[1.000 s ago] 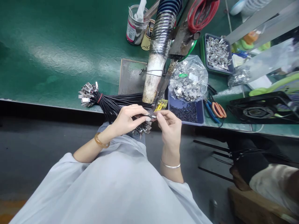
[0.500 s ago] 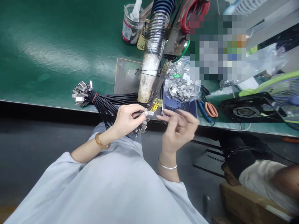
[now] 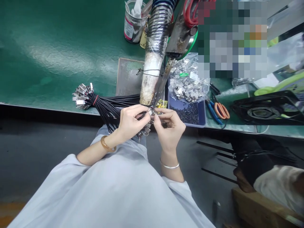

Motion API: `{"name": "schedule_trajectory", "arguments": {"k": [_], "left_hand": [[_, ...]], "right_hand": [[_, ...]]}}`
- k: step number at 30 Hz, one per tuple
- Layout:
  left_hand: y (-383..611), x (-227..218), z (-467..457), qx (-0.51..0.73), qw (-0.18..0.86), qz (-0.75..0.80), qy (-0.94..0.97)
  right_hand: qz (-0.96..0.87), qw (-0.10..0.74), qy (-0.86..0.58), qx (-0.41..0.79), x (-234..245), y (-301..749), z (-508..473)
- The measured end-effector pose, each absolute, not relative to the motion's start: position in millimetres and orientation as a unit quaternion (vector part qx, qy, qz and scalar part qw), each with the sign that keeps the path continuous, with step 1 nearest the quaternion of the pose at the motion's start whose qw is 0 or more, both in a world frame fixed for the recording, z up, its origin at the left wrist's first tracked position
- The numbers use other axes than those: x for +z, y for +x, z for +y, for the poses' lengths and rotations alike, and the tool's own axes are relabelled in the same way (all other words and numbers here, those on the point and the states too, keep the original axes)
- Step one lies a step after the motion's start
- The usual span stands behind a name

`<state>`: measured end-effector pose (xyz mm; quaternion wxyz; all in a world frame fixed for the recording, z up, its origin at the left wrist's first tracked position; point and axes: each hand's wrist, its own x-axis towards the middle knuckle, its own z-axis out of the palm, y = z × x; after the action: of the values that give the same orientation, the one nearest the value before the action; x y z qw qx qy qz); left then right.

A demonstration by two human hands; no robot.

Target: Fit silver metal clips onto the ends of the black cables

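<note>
My left hand (image 3: 133, 122) is closed, its thumb and forefinger pinching a metal USB connector (image 3: 150, 112) at the end of a black cable. My right hand (image 3: 169, 126) meets it from the right, thumb and fingers pinched at the connector's other side; what lies between those fingertips is too small to make out. Below the hands hang several more metal connectors (image 3: 144, 130). To the left, a bundle of black cables (image 3: 111, 100) lies over the table edge, tied with a red band, with metal plugs (image 3: 82, 95) at its far end.
Just beyond my hands hang a wrapped duct hose (image 3: 152, 69) and a narrow metal arm (image 3: 163, 80). A blue tray (image 3: 201, 122) holds small black parts and a bag of connectors (image 3: 187, 85). Orange-handled scissors (image 3: 222, 110) and a black fan (image 3: 266, 110) lie right. Another person's arm (image 3: 280, 183) is lower right.
My right hand has moved left from beside the blue tray to the connector, and its spread fingers have drawn into a pinch. My left hand stays nearly in place, still holding the connector.
</note>
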<state>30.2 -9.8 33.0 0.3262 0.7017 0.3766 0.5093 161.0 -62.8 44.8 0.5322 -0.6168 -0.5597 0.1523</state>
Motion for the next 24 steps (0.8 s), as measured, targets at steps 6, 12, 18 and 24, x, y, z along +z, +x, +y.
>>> {"name": "schedule_trajectory", "arguments": {"k": [6,12,18,24], "left_hand": [[31.7,32.6,-9.1,0.525,0.304,0.37,0.703],[31.0,32.5,-11.2,0.512,0.301,0.375,0.712],[31.1,32.0,-12.6,0.496,0.317,0.387,0.71],[32.0,34.1,-11.9,0.506,0.305,0.388,0.707]], "right_hand": [[-0.567,0.524,-0.621,0.134,47.7,160.0,-58.9],[-0.58,0.516,-0.614,0.143,51.0,162.0,-57.1],[-0.588,0.503,-0.616,0.144,50.5,163.3,-57.2],[-0.601,0.496,-0.617,0.11,53.9,161.6,-54.4]]}}
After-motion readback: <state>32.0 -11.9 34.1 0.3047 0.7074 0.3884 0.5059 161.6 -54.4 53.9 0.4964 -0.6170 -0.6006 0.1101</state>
